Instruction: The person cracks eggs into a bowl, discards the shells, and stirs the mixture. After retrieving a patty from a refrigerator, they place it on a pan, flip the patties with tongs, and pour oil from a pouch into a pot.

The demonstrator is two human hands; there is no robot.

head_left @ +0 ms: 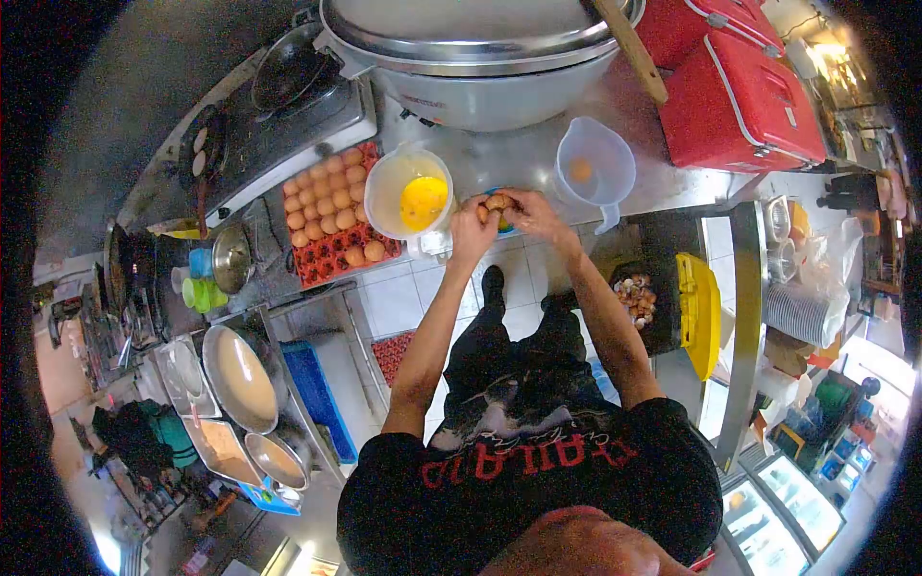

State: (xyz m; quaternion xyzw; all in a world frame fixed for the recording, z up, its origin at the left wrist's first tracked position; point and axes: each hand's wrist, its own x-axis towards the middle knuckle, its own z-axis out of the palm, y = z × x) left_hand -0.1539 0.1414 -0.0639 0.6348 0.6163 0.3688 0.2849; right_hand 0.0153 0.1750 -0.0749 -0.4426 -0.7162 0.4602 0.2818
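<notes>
Both my hands meet over a small bowl at the counter's front edge. My left hand and my right hand hold a brown egg between them; its shell looks broken open. Just left of them stands a white jug with yellow yolks inside. Farther left lies a red tray with several brown eggs and some vacant cells at its front. A translucent jug to the right of my hands has a small orange-brown thing in it.
A large lidded pot stands behind, with a wooden stick across its lid. Red cooler boxes are at the back right. Eggshells fill a bin below right, beside a yellow lid. Basins of batter sit lower left.
</notes>
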